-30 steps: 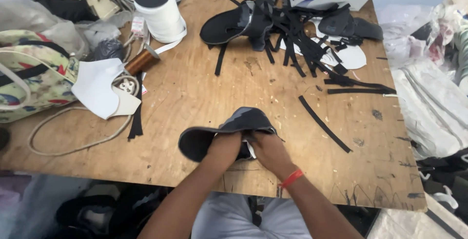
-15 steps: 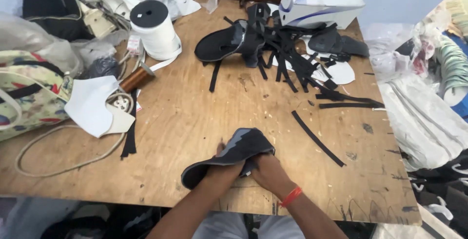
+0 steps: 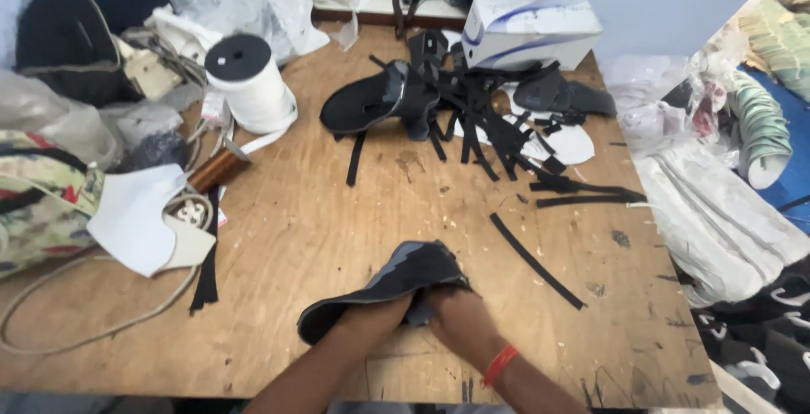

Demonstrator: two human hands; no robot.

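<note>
A dark grey, sole-shaped piece of shoe material [image 3: 396,283] lies on the wooden table [image 3: 295,237] near its front edge. My left hand [image 3: 375,317] grips it from below, fingers tucked under the piece. My right hand [image 3: 456,317], with an orange band on the wrist, holds the same piece at its right end. The two hands touch each other under the material, and most of their fingers are hidden.
Several black straps [image 3: 498,131] and a black sandal sole [image 3: 367,102] lie at the back middle, beside a white and blue box [image 3: 527,34]. A loose strap [image 3: 536,260] lies right of my hands. A white thread spool [image 3: 247,81], white cut pieces [image 3: 139,220] and a patterned bag [image 3: 38,203] crowd the left.
The view has tilted up, so the table's far end shows more. The dark piece has been lifted and folded more in my hands, which stay on it.
</note>
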